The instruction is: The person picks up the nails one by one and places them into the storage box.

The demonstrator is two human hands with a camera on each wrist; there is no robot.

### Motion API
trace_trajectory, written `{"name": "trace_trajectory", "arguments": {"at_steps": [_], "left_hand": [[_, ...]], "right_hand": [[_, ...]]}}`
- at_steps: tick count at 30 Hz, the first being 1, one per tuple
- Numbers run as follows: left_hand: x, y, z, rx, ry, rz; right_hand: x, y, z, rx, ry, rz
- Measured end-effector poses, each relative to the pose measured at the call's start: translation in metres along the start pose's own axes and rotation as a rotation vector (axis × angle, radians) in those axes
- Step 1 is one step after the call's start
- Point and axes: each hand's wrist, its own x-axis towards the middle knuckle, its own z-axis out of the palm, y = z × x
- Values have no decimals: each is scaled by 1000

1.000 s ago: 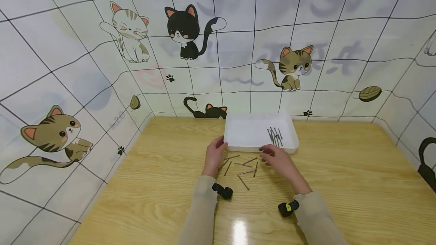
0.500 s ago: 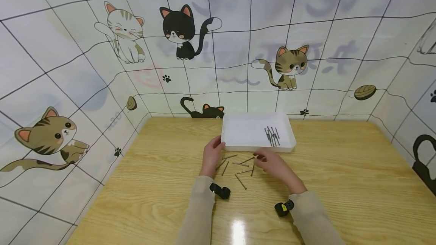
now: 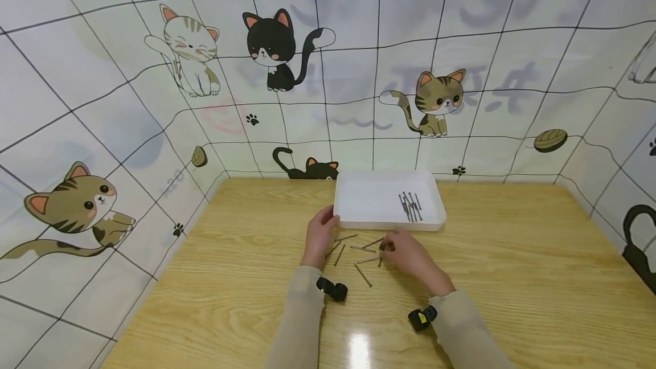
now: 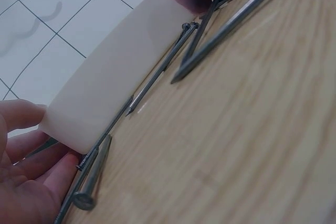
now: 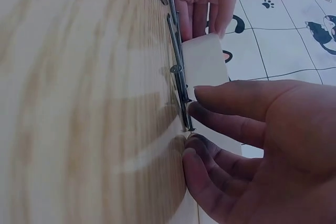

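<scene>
Now, left hand (image 3: 319, 239) gripping white tray (image 3: 369, 198), right hand (image 3: 410, 255) reaching among loose nails (image 3: 363, 275), any pinch unclear, tray side (image 3: 384, 225) separating these from nails inside (image 3: 410, 208), cat-print wall (image 3: 353, 81) standing behind

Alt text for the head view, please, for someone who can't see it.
A person's right hand reaches to loose nails on a wooden table; the left hand touches a white tray at its near left corner. More nails lie inside, toward the right.

Tray (image 3: 384, 225) ahead, nails (image 3: 363, 275) nearer; room rightward.
</scene>
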Motion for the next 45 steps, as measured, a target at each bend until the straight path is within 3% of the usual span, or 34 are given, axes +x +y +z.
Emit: {"name": "trace_trajectory", "arguments": {"at_steps": [12,32,45], "left_hand": [[0,0,1,-9,0,3],[-1,0,0,-14,-3,5],[-2,2,0,-11,-4,2]], "right_hand": [[-1,1,1,-43,19,-47],[-1,0,1,-119,-41,-15],[-4,0,-5,-70,-31,-39]]}}
